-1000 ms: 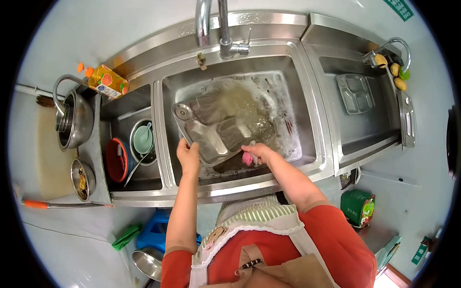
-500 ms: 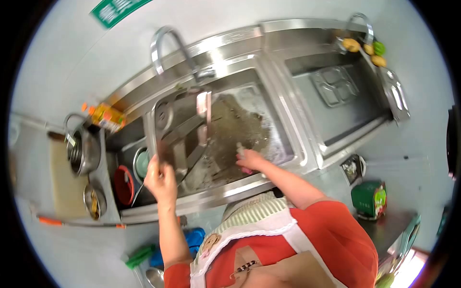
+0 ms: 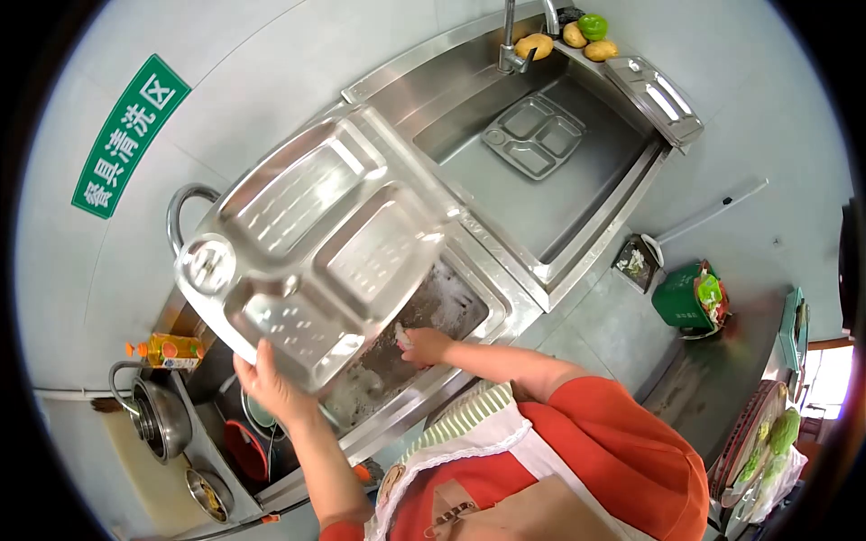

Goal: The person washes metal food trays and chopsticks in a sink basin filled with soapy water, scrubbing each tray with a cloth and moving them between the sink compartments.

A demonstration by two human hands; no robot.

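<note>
My left hand (image 3: 275,389) grips the lower edge of a wet metal compartment tray (image 3: 307,257), raised high above the middle sink and close to the camera. My right hand (image 3: 428,347) is closed on a cloth (image 3: 403,337), mostly hidden, over the soapy water of the middle sink (image 3: 496,311). The raised tray covers much of that sink and most of its faucet. Another compartment tray (image 3: 534,135) lies in the right sink (image 3: 577,212).
Potatoes (image 3: 601,50) and a green pepper (image 3: 592,26) sit behind the right sink, beside a leaning metal tray (image 3: 656,97). An orange bottle (image 3: 171,351), a red bowl (image 3: 245,451) and metal bowls (image 3: 162,418) are at the left.
My left hand has lifted the tray out of the sink water and up towards the camera. My right hand stays low with the cloth. The view has swung to the right.
</note>
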